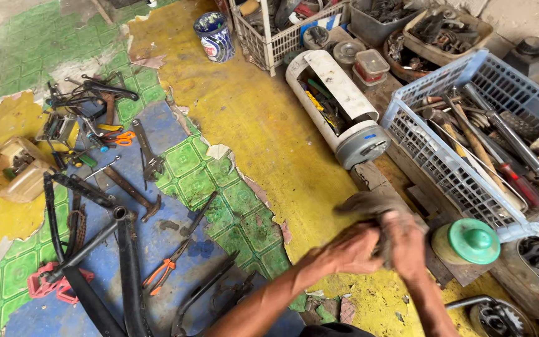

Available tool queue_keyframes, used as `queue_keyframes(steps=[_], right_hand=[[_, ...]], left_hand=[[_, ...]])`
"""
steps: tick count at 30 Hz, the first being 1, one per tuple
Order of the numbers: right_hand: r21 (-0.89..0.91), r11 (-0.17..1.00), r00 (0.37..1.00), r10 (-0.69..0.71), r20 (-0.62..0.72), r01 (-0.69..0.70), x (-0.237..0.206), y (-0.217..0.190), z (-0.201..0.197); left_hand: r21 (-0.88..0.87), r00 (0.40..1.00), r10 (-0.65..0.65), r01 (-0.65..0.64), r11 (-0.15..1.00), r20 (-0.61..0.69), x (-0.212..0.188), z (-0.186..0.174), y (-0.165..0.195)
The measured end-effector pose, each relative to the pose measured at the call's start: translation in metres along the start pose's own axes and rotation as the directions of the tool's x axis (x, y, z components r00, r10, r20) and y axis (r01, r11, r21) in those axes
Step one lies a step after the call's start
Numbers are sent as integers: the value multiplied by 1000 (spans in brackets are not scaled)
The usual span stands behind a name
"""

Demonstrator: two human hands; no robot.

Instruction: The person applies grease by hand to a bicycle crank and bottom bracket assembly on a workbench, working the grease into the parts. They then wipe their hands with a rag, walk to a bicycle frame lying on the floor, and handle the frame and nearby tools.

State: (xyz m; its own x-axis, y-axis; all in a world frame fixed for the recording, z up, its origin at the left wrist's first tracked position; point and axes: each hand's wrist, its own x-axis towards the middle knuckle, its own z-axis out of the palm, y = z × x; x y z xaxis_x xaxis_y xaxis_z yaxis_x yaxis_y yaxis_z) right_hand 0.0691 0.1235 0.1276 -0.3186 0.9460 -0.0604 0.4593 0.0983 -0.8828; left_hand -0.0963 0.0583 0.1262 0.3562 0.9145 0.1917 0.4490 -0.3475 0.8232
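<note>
Workshop floor (263, 125) of peeling yellow, green and blue covering, strewn with hand tools; blue basket (407, 118) of tools at right. A dirty grey rag (369, 206) was clutched between left hand (347, 249) and right hand (407, 243), both closed on it.

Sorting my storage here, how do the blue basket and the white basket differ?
The blue basket sits near the hands, wide and shallow, holding hammers and long tools. The white basket stands farther back, taller and narrower, filled with mixed parts. Both are plastic with lattice walls.
</note>
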Motion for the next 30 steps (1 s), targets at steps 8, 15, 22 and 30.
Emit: queue_keyframes(steps=[8,15,22,30], right_hand=[[890,410,979,32,204,-198,-30,-11,20],[257,960,993,-108,-35,114,-33,2,43],[126,987,994,102,-32,-97,-42,-18,15],[226,907,932,-363,1,354,-42,-62,46]], left_hand=[[-764,796,-532,145,629,-288,22,-7,52],[-971,539,-839,151,186,-77,27,22,3],[-997,594,-805,59,40,3,31,-4,-17],[-948,869,-494,-138,-288,23,45,-9,27]])
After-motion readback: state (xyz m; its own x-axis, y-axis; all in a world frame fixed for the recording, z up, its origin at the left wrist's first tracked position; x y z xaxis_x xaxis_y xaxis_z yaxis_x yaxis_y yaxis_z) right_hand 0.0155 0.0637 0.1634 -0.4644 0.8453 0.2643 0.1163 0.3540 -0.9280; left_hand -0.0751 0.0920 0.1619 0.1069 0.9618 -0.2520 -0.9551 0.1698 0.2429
